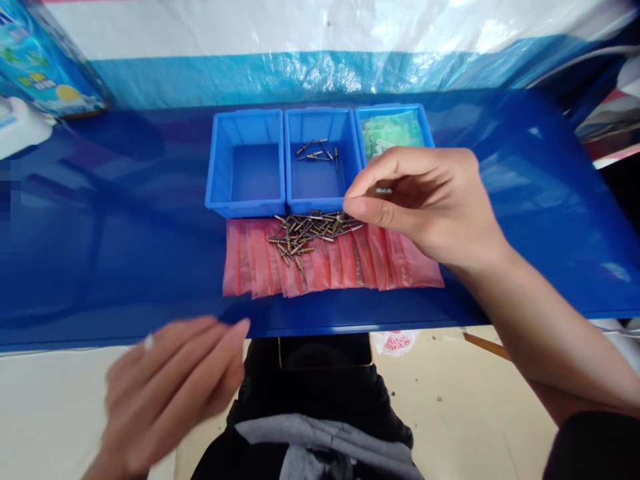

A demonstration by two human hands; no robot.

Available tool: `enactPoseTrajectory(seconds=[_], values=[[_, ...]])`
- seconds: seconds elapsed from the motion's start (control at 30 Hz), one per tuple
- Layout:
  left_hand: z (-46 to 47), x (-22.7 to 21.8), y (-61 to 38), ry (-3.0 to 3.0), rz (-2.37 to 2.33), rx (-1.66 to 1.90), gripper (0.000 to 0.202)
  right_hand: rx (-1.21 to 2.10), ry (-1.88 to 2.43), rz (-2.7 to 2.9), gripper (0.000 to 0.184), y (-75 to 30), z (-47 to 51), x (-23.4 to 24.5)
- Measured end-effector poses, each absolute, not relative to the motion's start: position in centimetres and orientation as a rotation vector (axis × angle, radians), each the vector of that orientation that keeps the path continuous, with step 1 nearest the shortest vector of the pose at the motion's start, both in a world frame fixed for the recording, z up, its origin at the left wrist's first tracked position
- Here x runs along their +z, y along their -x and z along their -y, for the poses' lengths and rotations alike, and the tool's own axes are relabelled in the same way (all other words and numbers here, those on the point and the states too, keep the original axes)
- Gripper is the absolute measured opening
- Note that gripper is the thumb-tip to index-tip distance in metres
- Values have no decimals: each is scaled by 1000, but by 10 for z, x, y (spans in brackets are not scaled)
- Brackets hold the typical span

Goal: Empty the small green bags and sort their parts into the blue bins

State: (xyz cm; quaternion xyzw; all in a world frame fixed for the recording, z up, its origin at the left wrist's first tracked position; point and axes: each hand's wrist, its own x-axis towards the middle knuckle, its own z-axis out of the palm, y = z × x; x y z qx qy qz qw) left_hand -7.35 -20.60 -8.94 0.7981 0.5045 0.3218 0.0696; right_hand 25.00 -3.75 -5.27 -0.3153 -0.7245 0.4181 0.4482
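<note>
Just beside right fingers (370, 209) — pinched, contents unclear — rivets (301, 230) on pink bags (323, 273), left fingers (193, 373) blurred, state unclear

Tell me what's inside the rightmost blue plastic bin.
Translucent green plastic packaging shows at the far end; the right hand covers the near part, so anything there is hidden.

A shiny sheet (300, 73) striped white and light blue covers what is behind the blue table (125, 267). At the table's far left corner are a blue printed packet (47, 63) and a white container (25, 130). Below its near edge show a gold-rimmed dark device (325, 352) and pale floor (460, 400).
</note>
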Motion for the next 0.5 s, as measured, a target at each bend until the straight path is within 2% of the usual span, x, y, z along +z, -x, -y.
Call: enactPoseTrajectory(seconds=[0.07, 0.1, 0.17, 0.23, 0.3, 0.37, 0.5], values=[[148, -70, 56, -3025, -1170, 1024, 40, 1081, 817, 1730, 11, -252, 34, -55], [118, -62, 46, -3152, -1094, 980, 31, 1078, 823, 1686, 8, -251, 33, -56], [66, -48, 28, -3205, -1091, 701, 21, 958, 826, 1626, 17, -249, 35, -58], [27, -37, 16, -3144, -1004, 561, 32, 721, 817, 1764, 22, -247, 40, -61], [3, -29, 11, -3076, -880, 372, 46, 410, 726, 2074, 17, -246, 45, -64], [-9, -26, 10, -3024, -888, 251, 51, 148, 587, 2387, 16, -246, 47, -69], [-11, -34, 11, -3009, -1011, 370, 60, 9, 444, 2674, 25, -247, 44, -78]])
